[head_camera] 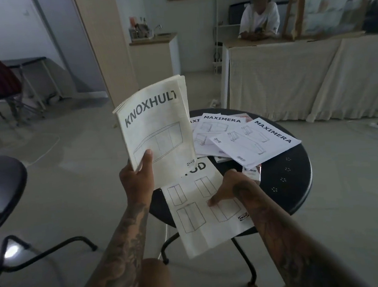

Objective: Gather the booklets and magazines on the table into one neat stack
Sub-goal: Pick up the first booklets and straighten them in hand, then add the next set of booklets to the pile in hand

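The right hand (230, 186) presses flat, fingers together, on a booklet (203, 208) that overhangs the near edge of the round black table (289, 180); a careless pull could tip it to the floor. The left hand (138, 175) holds the KNOXHULT booklet (157, 127) upright, fingers clamped on its lower corner. Beyond lie two MAXIMERA booklets (254, 140) fanned loosely over others, likely to slide on the smooth top. Farther off: pale tiled floor, a cloth-draped counter (292, 77) with a seated person (260, 18).

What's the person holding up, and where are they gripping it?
The left hand grips the KNOXHULT booklet at its lower left corner. The right hand only presses a booklet on the table.
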